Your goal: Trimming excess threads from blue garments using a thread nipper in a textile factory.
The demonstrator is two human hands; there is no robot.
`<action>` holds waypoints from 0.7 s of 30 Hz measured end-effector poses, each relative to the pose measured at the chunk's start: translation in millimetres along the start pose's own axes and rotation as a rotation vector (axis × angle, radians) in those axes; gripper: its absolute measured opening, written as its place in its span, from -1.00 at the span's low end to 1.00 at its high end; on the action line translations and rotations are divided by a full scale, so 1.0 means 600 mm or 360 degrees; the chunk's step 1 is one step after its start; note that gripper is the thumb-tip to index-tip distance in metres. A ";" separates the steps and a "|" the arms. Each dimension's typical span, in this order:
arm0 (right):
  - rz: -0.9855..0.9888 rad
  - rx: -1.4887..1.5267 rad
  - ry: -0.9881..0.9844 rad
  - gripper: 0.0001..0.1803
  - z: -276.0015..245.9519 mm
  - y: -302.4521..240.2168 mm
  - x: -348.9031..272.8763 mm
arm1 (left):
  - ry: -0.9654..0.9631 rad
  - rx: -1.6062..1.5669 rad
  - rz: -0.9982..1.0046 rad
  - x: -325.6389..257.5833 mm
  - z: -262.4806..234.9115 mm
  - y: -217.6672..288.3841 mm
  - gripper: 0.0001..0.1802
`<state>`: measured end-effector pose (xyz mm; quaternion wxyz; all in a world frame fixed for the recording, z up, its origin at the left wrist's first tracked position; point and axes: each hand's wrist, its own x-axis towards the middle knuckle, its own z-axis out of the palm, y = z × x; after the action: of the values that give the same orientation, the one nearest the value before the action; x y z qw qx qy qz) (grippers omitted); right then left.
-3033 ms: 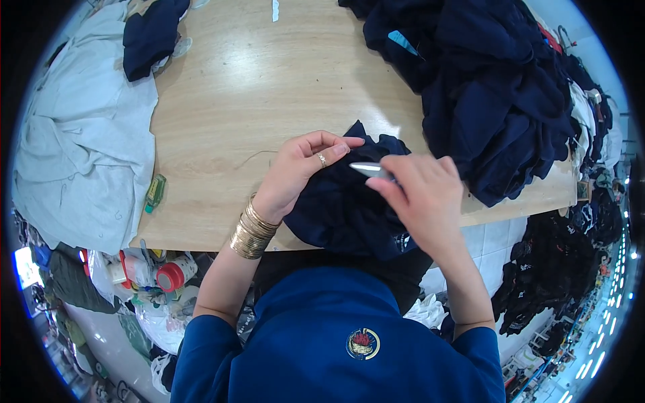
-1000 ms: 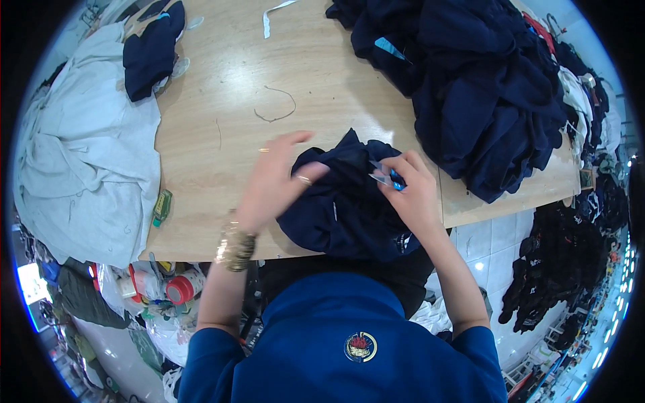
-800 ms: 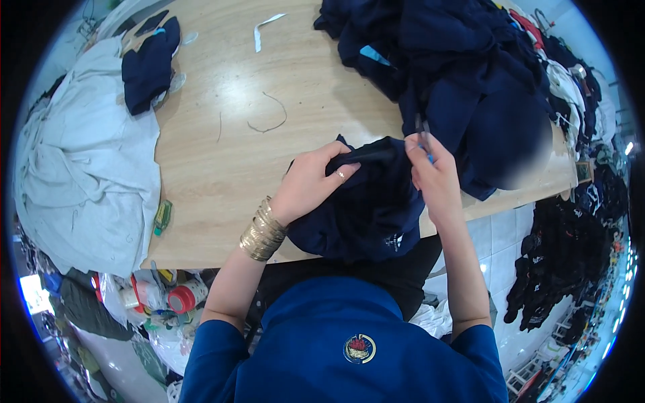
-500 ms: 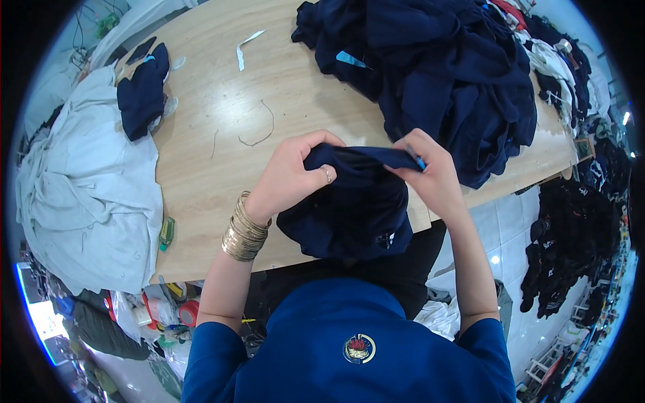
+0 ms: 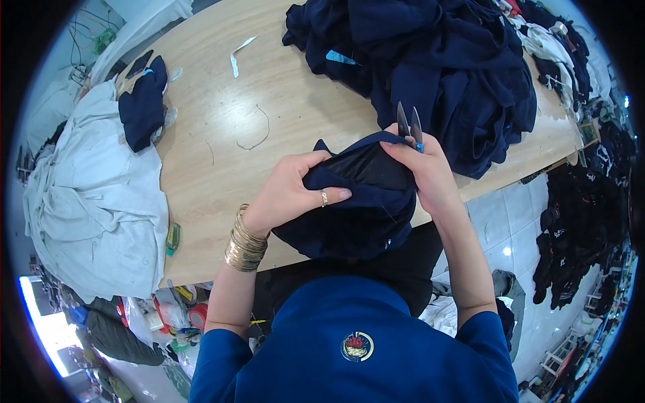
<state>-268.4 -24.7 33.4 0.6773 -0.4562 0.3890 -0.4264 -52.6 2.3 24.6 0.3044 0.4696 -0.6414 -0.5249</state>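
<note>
A dark navy garment [image 5: 349, 225] hangs between my hands at the table's near edge, its opening spread so the darker inside shows. My left hand [image 5: 295, 188] is closed on the left side of that opening, thumb on top. With thumb and fingers, my right hand [image 5: 420, 158] pinches the right side of the edge. Tucked in the same hand is a pair of small thread snips [image 5: 410, 122] with blue on it; its two pointed blades stick out away from me, apart from each other.
A large pile of navy garments [image 5: 437, 67] covers the far right of the wooden table [image 5: 195, 127]. White cloth [image 5: 101, 208] drapes over the left side, with a small navy piece [image 5: 143, 104] on it. Loose threads [image 5: 254, 146] and a paper strip [image 5: 235, 57] lie mid-table. Black clothes [image 5: 578, 235] lie at right.
The garment's opening is spread wider, showing its inside. My right hand has turned, and the snips' blades now show pointing away from me. My left thumb has shifted slightly right.
</note>
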 end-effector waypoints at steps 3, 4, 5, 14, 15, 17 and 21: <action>0.0018 0.0050 0.0029 -0.94 0.004 0.001 -0.001 | -0.0061 0.0037 0.0081 -0.003 -0.011 -0.004 -0.60; 0.0082 0.0121 0.0030 -0.94 0.005 0.001 0.000 | -0.0096 -0.0039 0.0096 -0.004 -0.014 -0.007 -0.62; 0.0147 0.0192 0.0030 -0.93 0.006 0.002 0.002 | -0.0130 -0.0114 0.0111 -0.005 -0.015 -0.010 -0.63; -0.0276 -0.0696 0.0244 -0.76 0.000 0.068 0.031 | -0.0007 -0.0993 -0.0174 0.004 0.022 -0.026 -0.34; -0.0588 -0.1192 0.0411 -0.75 -0.009 0.071 0.033 | -0.0012 -0.0993 -0.0176 0.006 0.025 -0.034 -0.34; -0.0642 -0.1118 0.0437 -0.73 -0.008 0.059 0.020 | 0.0135 -0.1031 -0.0162 0.002 0.026 -0.044 -0.52; -0.0966 -0.1089 0.0668 -0.77 -0.002 0.047 -0.023 | 0.0254 -0.1079 -0.0184 0.002 0.035 -0.038 -0.57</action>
<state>-267.7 -5.7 8.4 0.2417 -0.6491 0.4841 -0.5347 -65.2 9.4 -2.9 0.4619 0.4170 -0.3771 -0.6859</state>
